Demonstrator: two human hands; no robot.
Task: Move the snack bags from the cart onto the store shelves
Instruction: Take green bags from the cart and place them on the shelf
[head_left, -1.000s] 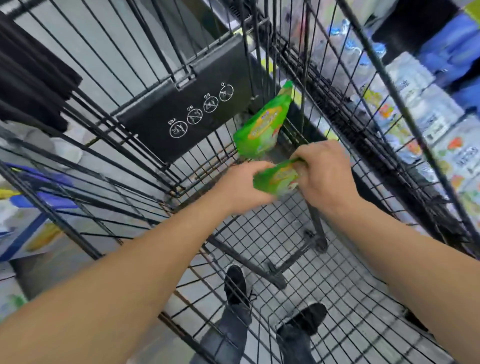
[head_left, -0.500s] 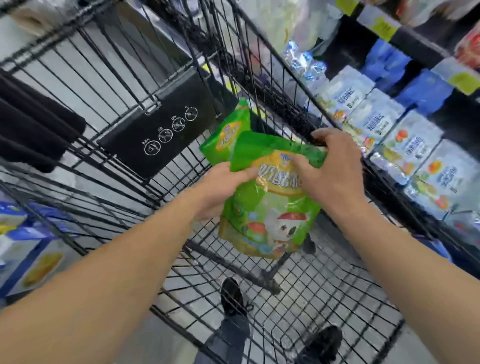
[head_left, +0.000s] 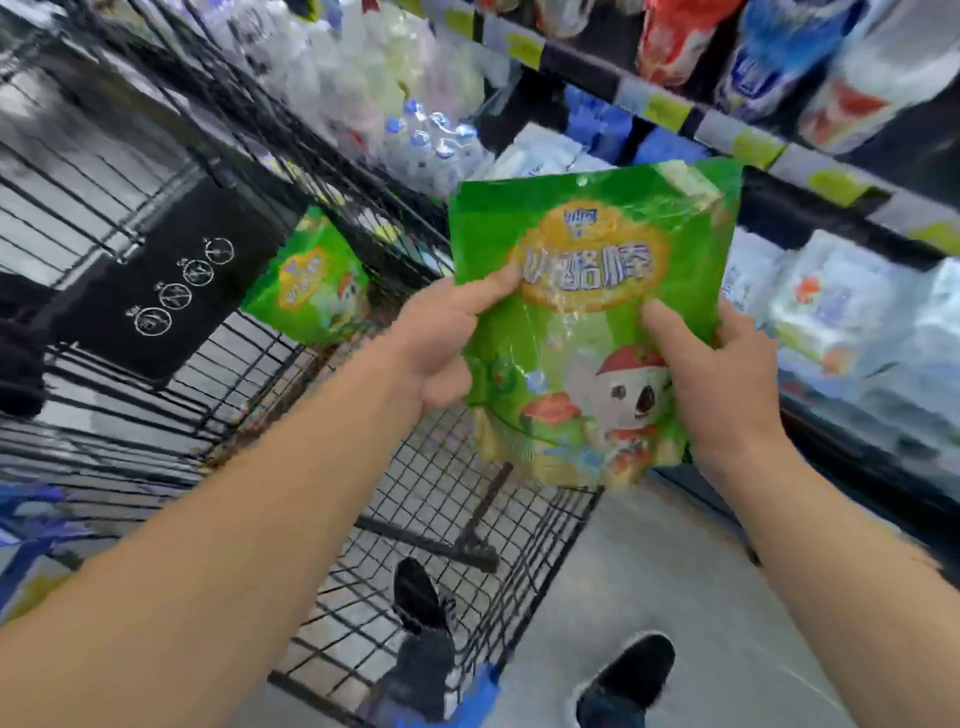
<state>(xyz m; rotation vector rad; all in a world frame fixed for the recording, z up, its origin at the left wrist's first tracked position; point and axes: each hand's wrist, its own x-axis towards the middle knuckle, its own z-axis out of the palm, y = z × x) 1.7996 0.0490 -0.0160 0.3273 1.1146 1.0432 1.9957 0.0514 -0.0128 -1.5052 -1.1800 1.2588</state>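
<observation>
Head view: a person looks down at both forearms, a wire cart and store shelves to the right.
Bag: a green snack bag (head_left: 587, 322) is held upright in the air, above the cart's near right corner and in front of the shelves.
Left hand: the left hand (head_left: 441, 348) grips the bag's left edge, thumb pressed on the front, fingers curled behind.
Right hand: the right hand (head_left: 722, 374) grips the right edge the same way, thumb on the front.
Second bag: another green bag (head_left: 311, 280) leans inside the cart (head_left: 415, 499), against its far wire wall.
Shelves: the shelves (head_left: 665, 109) carry white and blue packs; yellow price tags line the rail.
Handling: the bag looks light and soft, its glossy film probably slippery and easy to crease.
Where to hold: the side seams or the flat top seal look safest; squeezing the middle may crush the snacks.
Blur: the shelf goods are too smeared to identify.
</observation>
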